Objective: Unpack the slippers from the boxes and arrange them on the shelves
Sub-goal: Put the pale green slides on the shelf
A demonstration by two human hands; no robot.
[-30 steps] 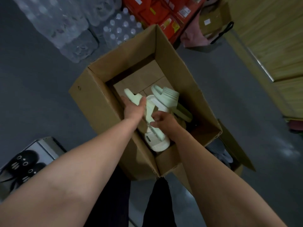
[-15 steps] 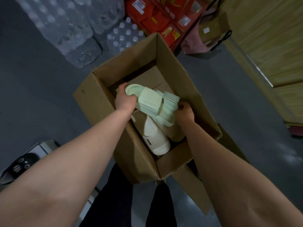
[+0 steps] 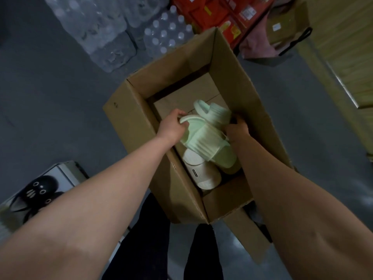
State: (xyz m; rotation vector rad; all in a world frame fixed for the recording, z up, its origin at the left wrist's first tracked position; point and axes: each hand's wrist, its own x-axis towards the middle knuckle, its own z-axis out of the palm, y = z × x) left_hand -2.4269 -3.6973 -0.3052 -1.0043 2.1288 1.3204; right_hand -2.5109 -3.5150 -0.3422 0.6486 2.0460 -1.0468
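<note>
An open cardboard box (image 3: 133,126) stands on the grey floor in front of me. Both my hands are inside it. My left hand (image 3: 171,126) grips the rim of a pale green slipper (image 3: 203,142) at its left end. My right hand (image 3: 237,128) holds a second pale green slipper (image 3: 214,112) that lies just behind the first, with the fingers hidden behind it. Under the green pair a white slipper (image 3: 201,172) with a small dark label lies in the near end of the box.
Shrink-wrapped packs of water bottles (image 3: 167,31) and red cartons (image 3: 214,13) stand beyond the box. A wooden shelf unit (image 3: 343,47) runs along the right. At lower left a black slipper with a face (image 3: 40,188) sits on a white surface. A box flap (image 3: 248,235) juts out by my legs.
Both hands have gathered the two green slippers together and raised them slightly off the white slipper. The view has shifted a little, showing more of the black slippers at lower left.
</note>
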